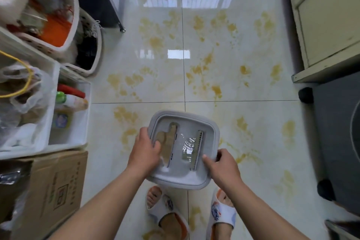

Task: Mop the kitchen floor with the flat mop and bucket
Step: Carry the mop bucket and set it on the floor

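Observation:
A grey square mop bucket (212, 128) hangs in front of me above the floor, held between both hands. Water shows inside it, with two slots and a toothed scraper (197, 150). My left hand (145, 152) grips the bucket's left rim, fingers curled over into it. My right hand (222, 163) grips the right rim near the front corner. The pale tiled floor (194, 54) is covered with yellowish-brown stains. No flat mop is in view.
White shelves with baskets (54, 15) and bins of bottles (72, 103) line the left, with a cardboard box (58, 189) below. A cream cabinet (327, 25) and a grey machine on casters (339, 142) stand at right. My feet in slippers (222, 212) are below the bucket.

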Demonstrator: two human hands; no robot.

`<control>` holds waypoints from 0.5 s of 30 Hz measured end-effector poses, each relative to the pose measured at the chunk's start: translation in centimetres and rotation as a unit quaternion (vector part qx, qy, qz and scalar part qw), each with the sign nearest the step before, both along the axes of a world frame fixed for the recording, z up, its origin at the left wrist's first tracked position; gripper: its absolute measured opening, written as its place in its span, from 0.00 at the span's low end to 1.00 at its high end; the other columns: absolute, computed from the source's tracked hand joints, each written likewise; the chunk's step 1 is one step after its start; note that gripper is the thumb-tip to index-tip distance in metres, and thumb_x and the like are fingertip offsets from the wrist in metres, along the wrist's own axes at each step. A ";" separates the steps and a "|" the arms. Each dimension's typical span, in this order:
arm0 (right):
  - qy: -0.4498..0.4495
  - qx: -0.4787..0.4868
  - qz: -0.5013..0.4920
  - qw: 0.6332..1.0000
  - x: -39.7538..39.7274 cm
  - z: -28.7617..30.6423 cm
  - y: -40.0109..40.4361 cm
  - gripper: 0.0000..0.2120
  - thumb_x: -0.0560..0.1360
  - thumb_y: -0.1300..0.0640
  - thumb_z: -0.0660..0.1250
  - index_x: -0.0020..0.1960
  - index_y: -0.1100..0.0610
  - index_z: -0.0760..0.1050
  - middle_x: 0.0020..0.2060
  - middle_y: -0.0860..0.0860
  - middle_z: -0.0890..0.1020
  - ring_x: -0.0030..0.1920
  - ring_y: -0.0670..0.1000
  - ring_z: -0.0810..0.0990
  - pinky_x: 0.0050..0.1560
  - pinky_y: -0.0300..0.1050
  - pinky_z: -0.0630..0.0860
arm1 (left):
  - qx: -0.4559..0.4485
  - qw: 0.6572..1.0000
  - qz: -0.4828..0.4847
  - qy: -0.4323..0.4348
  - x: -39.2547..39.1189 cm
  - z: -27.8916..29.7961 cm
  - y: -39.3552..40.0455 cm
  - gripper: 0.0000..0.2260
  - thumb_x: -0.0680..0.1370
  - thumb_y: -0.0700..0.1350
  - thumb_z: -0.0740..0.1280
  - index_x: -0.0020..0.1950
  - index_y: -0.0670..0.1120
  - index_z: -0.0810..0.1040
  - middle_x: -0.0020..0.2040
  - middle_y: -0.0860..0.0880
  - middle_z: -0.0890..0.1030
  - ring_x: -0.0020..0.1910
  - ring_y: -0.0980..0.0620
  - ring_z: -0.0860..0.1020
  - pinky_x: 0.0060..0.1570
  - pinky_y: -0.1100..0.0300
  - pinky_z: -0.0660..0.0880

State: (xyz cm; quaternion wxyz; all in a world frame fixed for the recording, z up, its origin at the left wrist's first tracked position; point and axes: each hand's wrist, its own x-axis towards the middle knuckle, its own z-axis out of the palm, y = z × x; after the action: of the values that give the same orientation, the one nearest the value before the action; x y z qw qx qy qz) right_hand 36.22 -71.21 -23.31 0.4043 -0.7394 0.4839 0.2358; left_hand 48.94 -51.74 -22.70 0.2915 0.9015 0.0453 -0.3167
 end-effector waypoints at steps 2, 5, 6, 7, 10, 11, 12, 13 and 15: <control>0.016 -0.054 0.017 0.998 0.5 -0.5 0.7 0.13 0.77 0.42 0.68 0.51 0.51 0.71 0.45 0.47 0.78 0.43 0.50 0.78 0.42 0.48 0.74 | 0.072 0.995 -0.034 -0.057 -0.3 -0.9 -0.9 0.13 0.82 0.44 0.62 0.64 0.42 0.67 0.60 0.42 0.72 0.54 0.42 0.74 0.49 0.51 0.70; 0.040 -0.104 0.037 0.993 0.9 -1.0 1.5 0.15 0.80 0.43 0.65 0.53 0.54 0.71 0.50 0.51 0.78 0.49 0.56 0.79 0.48 0.51 0.76 | 0.152 0.982 -0.071 -0.083 -0.7 -1.4 -1.6 0.14 0.82 0.45 0.61 0.66 0.43 0.68 0.63 0.42 0.71 0.61 0.41 0.72 0.56 0.49 0.72; 0.047 -0.110 0.043 0.992 1.0 -1.0 1.6 0.15 0.80 0.43 0.64 0.56 0.55 0.72 0.52 0.52 0.78 0.52 0.58 0.79 0.50 0.51 0.77 | 0.173 0.978 -0.087 -0.081 -0.7 -1.5 -1.6 0.14 0.82 0.45 0.61 0.66 0.43 0.68 0.63 0.42 0.71 0.62 0.42 0.71 0.56 0.50 0.72; 0.053 -0.113 0.045 0.991 1.0 -1.0 1.7 0.16 0.81 0.43 0.64 0.58 0.56 0.72 0.54 0.53 0.78 0.54 0.59 0.80 0.52 0.51 0.77 | 0.183 0.976 -0.094 -0.074 -0.7 -1.6 -1.6 0.14 0.82 0.46 0.61 0.66 0.43 0.68 0.63 0.42 0.70 0.62 0.42 0.71 0.55 0.51 0.72; 0.060 -0.118 0.065 0.989 1.3 -0.9 1.7 0.17 0.82 0.43 0.62 0.60 0.56 0.71 0.57 0.54 0.78 0.57 0.60 0.80 0.51 0.50 0.74 | 0.170 0.981 -0.081 -0.046 -0.5 -1.3 -1.4 0.14 0.83 0.46 0.61 0.67 0.43 0.68 0.63 0.43 0.71 0.59 0.41 0.75 0.47 0.54 0.68; 0.062 -0.120 0.073 0.988 1.3 -0.9 1.7 0.17 0.82 0.43 0.62 0.60 0.56 0.71 0.56 0.54 0.78 0.57 0.60 0.80 0.50 0.50 0.73 | 0.173 0.981 -0.081 -0.044 -0.4 -1.2 -1.2 0.14 0.83 0.46 0.61 0.68 0.44 0.68 0.63 0.43 0.72 0.58 0.41 0.76 0.46 0.54 0.67; 0.066 -0.120 0.079 0.987 1.4 -0.8 1.7 0.17 0.82 0.43 0.62 0.60 0.56 0.71 0.56 0.55 0.79 0.56 0.60 0.80 0.49 0.50 0.71 | 0.181 0.979 -0.083 -0.043 -0.3 -1.1 -1.0 0.14 0.83 0.47 0.61 0.68 0.44 0.69 0.63 0.43 0.72 0.57 0.41 0.76 0.46 0.54 0.67; 0.071 -0.120 0.086 0.987 1.4 -0.7 1.8 0.17 0.82 0.43 0.61 0.59 0.56 0.71 0.55 0.55 0.79 0.55 0.60 0.80 0.47 0.49 0.70 | 0.189 0.978 -0.083 -0.041 -0.3 -1.0 -0.7 0.14 0.83 0.47 0.60 0.68 0.45 0.69 0.63 0.44 0.73 0.55 0.41 0.77 0.45 0.53 0.68; 0.078 -0.122 0.096 0.985 1.3 -0.4 1.9 0.16 0.82 0.42 0.60 0.58 0.55 0.71 0.54 0.54 0.79 0.54 0.60 0.80 0.46 0.48 0.68 | 0.191 0.978 -0.083 -0.035 -0.3 -0.8 -0.3 0.13 0.83 0.48 0.61 0.67 0.46 0.70 0.62 0.45 0.73 0.54 0.42 0.77 0.44 0.53 0.69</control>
State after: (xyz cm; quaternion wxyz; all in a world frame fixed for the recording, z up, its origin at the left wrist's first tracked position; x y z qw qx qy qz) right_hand 37.47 -69.33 -23.76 0.2477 -0.8056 0.4660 0.2692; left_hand 48.67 -52.04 -23.51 0.0886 0.9516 0.0199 -0.2936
